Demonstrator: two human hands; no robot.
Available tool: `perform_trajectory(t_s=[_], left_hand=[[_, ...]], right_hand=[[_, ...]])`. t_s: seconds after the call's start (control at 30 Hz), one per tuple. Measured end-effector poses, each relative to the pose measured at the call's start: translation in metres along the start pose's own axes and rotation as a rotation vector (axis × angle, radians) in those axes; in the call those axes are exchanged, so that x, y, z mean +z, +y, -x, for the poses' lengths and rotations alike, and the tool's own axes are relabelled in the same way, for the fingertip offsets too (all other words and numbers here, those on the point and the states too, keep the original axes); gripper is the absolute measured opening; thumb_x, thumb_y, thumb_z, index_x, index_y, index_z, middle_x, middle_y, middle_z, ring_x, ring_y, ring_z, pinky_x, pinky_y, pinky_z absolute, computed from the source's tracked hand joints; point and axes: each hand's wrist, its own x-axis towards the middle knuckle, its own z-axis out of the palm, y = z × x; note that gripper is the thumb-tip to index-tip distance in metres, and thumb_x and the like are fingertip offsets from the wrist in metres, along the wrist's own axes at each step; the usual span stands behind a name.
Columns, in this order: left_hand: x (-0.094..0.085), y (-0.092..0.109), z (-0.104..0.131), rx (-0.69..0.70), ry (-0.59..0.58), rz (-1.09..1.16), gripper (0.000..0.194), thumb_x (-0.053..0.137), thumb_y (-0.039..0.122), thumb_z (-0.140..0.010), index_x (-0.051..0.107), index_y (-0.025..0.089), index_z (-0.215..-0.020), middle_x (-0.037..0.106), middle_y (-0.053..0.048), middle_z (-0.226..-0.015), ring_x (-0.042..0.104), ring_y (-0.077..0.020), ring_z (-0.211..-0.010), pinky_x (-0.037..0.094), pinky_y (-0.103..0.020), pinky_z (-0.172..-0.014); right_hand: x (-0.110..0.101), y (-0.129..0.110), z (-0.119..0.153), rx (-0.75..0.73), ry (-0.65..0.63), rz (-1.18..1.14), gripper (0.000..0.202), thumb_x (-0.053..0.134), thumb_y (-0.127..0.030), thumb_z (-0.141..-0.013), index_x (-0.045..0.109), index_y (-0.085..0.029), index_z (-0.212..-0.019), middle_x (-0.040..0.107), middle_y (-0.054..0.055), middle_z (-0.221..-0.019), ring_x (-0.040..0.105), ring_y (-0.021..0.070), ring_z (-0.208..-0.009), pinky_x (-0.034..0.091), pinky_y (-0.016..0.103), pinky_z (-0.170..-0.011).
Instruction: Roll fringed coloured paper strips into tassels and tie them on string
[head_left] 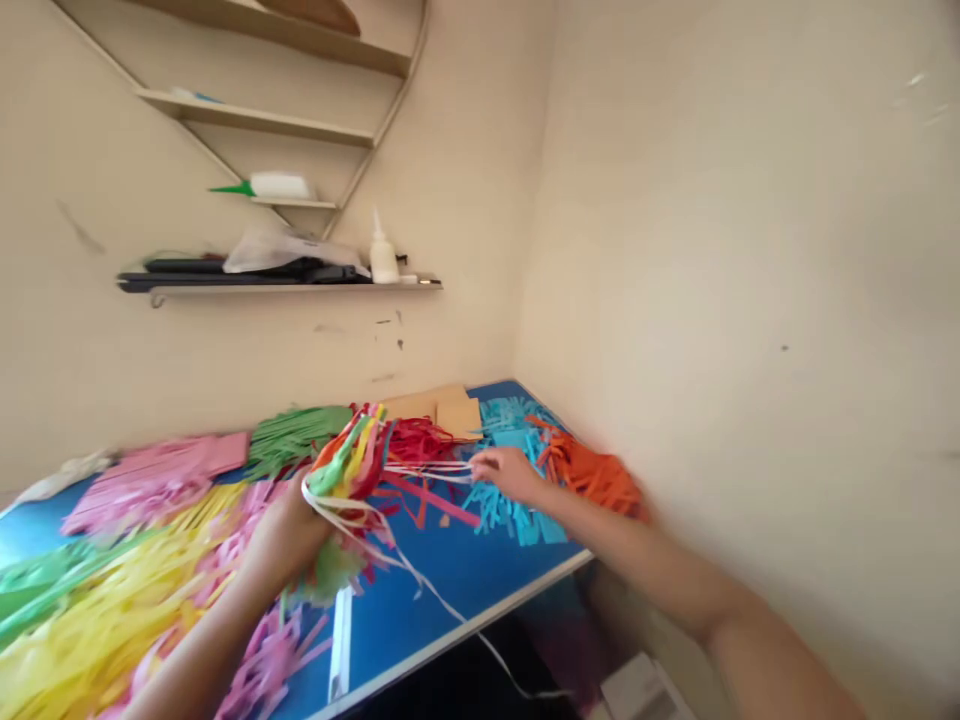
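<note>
A bundle of multicoloured paper strips (352,455) is gripped in my left hand (304,515), its fingers mostly hidden behind the strips. White string (356,510) loops around the bundle, and one long end hangs over the table's front edge. Off to the right, my right hand (504,472) is closed in a pinch on white strands that stretch taut across from the bundle. Under and behind this hand lie blue fringed paper strips (525,505).
Pink (161,480), yellow (112,635), green (300,435), red (420,440) and orange (596,480) fringed paper covers parts of the blue table (450,570). A wall shelf (300,288) above holds a white bottle (383,258). Walls stand behind and right.
</note>
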Motion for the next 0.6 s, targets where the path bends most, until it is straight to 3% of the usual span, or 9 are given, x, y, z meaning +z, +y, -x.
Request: perform_trajectory(t_s=[0.03,0.1,0.17,0.2,0.23,0.3,0.4,0.5,0.6], left_hand=[[-0.002,-0.002,-0.003,-0.02,0.012,-0.059,0.049,0.051,0.041,-0.08,0.058,0.014,-0.12,0.069,-0.018,-0.116,0.064,-0.0388,-0.108,0.052,-0.043,-0.08],[0.007,0.008,-0.004,-0.005,-0.03,-0.169,0.049,0.046,0.035,-0.084,0.052,0.013,-0.128,0.068,-0.02,-0.116,0.063,-0.041,-0.108,0.05,-0.047,-0.081],[0.025,0.03,0.002,0.084,-0.131,-0.244,0.043,0.048,0.024,-0.082,0.055,0.014,-0.123,0.071,-0.018,-0.107,0.066,-0.0377,-0.103,0.05,-0.045,-0.082],[0.035,0.043,0.008,0.146,-0.193,-0.269,0.039,0.05,0.019,-0.079,0.059,0.015,-0.117,0.073,-0.016,-0.103,0.068,-0.0351,-0.1,0.05,-0.042,-0.083],[0.044,0.055,0.015,0.21,-0.25,-0.288,0.036,0.052,0.015,-0.076,0.062,0.017,-0.11,0.073,-0.015,-0.101,0.069,-0.0327,-0.098,0.05,-0.039,-0.083],[0.053,0.071,0.029,0.316,-0.329,-0.311,0.034,0.052,0.011,-0.073,0.063,0.019,-0.104,0.073,-0.013,-0.103,0.07,-0.0299,-0.098,0.049,-0.035,-0.083],[0.05,0.073,0.041,0.33,-0.318,-0.269,0.043,0.052,0.021,-0.079,0.054,0.018,-0.122,0.073,-0.013,-0.104,0.071,-0.0305,-0.09,0.05,-0.035,-0.074],[0.045,0.062,0.037,0.328,-0.249,-0.064,0.055,0.056,0.032,-0.078,0.049,0.02,-0.131,0.074,-0.011,-0.105,0.071,-0.0302,-0.089,0.051,-0.035,-0.072],[0.047,0.054,0.024,0.364,-0.199,0.14,0.034,0.061,0.033,-0.071,0.068,0.023,-0.103,0.075,-0.008,-0.1,0.07,-0.0281,-0.093,0.052,-0.035,-0.081]], right_hand=[[0.012,-0.002,0.014,-0.044,-0.039,0.025,0.022,0.054,-0.018,-0.087,0.075,-0.014,-0.092,0.075,0.008,-0.083,0.069,0.0212,-0.08,0.051,0.031,-0.076],[0.03,-0.021,0.026,-0.271,-0.199,0.108,0.024,0.055,-0.02,-0.087,0.076,-0.021,-0.098,0.076,0.006,-0.098,0.068,0.0212,-0.094,0.049,0.03,-0.083],[0.031,-0.048,0.014,-0.524,-0.356,0.177,0.025,0.055,-0.022,-0.089,0.076,-0.026,-0.102,0.074,0.003,-0.109,0.066,0.02,-0.102,0.046,0.028,-0.085],[0.025,-0.059,-0.001,-0.557,-0.366,0.164,0.024,0.056,-0.022,-0.088,0.076,-0.026,-0.1,0.075,0.002,-0.107,0.066,0.0193,-0.101,0.046,0.027,-0.083],[0.016,-0.064,-0.018,-0.528,-0.377,0.12,0.021,0.06,-0.019,-0.085,0.077,-0.025,-0.096,0.075,0.001,-0.102,0.067,0.0184,-0.099,0.045,0.026,-0.082],[-0.004,-0.056,-0.049,-0.352,-0.521,-0.102,0.013,0.069,-0.015,-0.075,0.076,-0.018,-0.086,0.075,0.001,-0.085,0.068,0.0159,-0.085,0.047,0.023,-0.076],[-0.012,-0.017,-0.068,-0.079,-0.564,-0.501,0.018,0.077,-0.02,-0.066,0.075,-0.013,-0.082,0.073,0.002,-0.079,0.066,0.0138,-0.073,0.048,0.023,-0.071],[0.014,0.018,-0.059,0.07,-0.443,-0.751,0.03,0.084,-0.03,-0.06,0.074,-0.012,-0.082,0.073,0.006,-0.083,0.066,0.0169,-0.075,0.05,0.027,-0.073],[0.052,0.025,-0.041,0.123,-0.315,-0.837,0.036,0.076,-0.047,-0.075,0.072,-0.014,-0.089,0.072,0.012,-0.087,0.066,0.0221,-0.081,0.051,0.032,-0.074]])
